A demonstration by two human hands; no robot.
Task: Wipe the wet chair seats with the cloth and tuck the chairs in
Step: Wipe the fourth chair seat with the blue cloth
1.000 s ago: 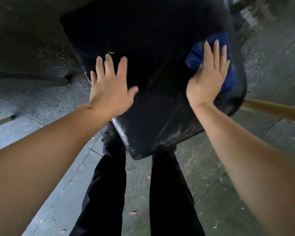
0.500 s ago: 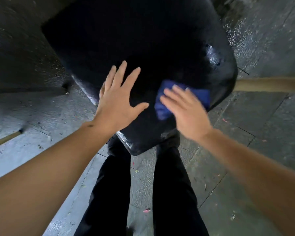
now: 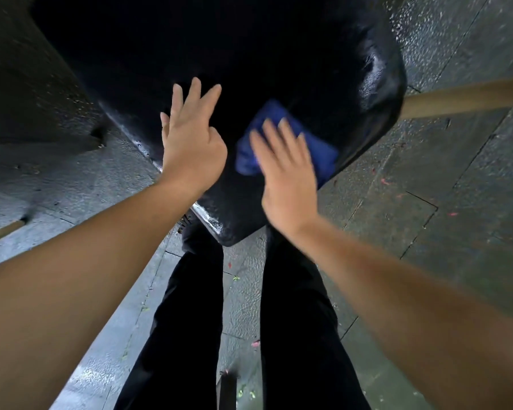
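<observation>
A person is standing over a black chair seat [image 3: 249, 69], looking straight down at it, and both bare hands are reaching forward onto its glossy, wet-looking surface. The right hand [image 3: 288, 179] is lying flat with its fingers spread and pressing a blue cloth [image 3: 323, 155] against the seat near the front right edge; the hand is blurred, and the cloth is showing beyond the fingertips and on both sides of the hand. The left hand [image 3: 190, 143] is resting open on the seat just beside the right one, its fingers [image 3: 194, 93] splayed and its thumb tucked toward the palm, gripping nothing. The two hands are sitting close together but not touching. Beads of water are glinting along the seat's near corner and on its right shoulder, where a pale reflection is showing. A light wooden chair leg [image 3: 462, 97] is sticking out to the right from under the seat, and the tip of another wooden leg [image 3: 0, 232] is showing at the left edge. The person's legs in black trousers [image 3: 293, 321] are standing right below the seat's front corner on wet grey paving slabs [image 3: 427, 232] dotted with small bits of red and green debris.
</observation>
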